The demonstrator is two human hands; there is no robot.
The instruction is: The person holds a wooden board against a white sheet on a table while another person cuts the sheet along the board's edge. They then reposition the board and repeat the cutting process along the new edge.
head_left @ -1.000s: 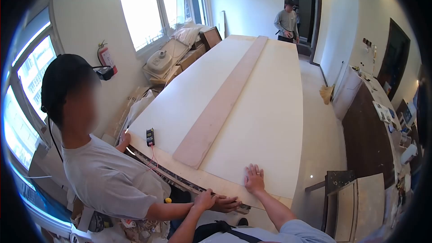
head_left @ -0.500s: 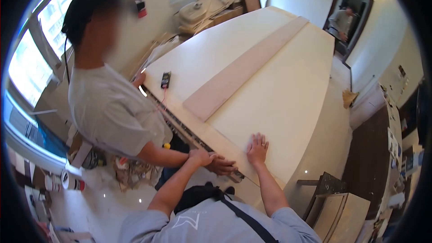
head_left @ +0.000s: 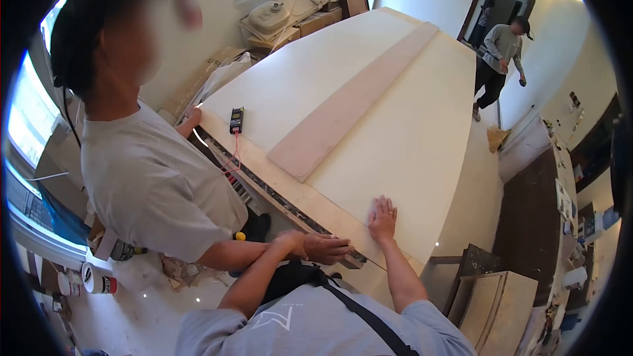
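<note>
My right hand (head_left: 382,219) lies flat on the white panel (head_left: 402,138), fingers stretched out, close to its near right edge. At the near end of the panel, my left hand (head_left: 290,241) rests against the wrist of a co-worker. Its fingers are hidden. The co-worker's hand (head_left: 328,249) is beside the panel's end, and their other hand (head_left: 192,118) touches the panel's far left corner. A pale pinkish board (head_left: 353,105) lies lengthwise on the panel. Left of it sits a small black device (head_left: 237,120) with red wires running over the edge.
A co-worker in a grey shirt (head_left: 151,184) stands close on my left. Another person (head_left: 502,59) is by the doorway at the back right. A wooden box (head_left: 494,310) stands near my right, and a white bucket (head_left: 99,278) is on the floor at left.
The person at the back has come out of the doorway toward the room. My left hand has drawn back slightly along the co-worker's wrist. My right hand stays flat on the panel.
</note>
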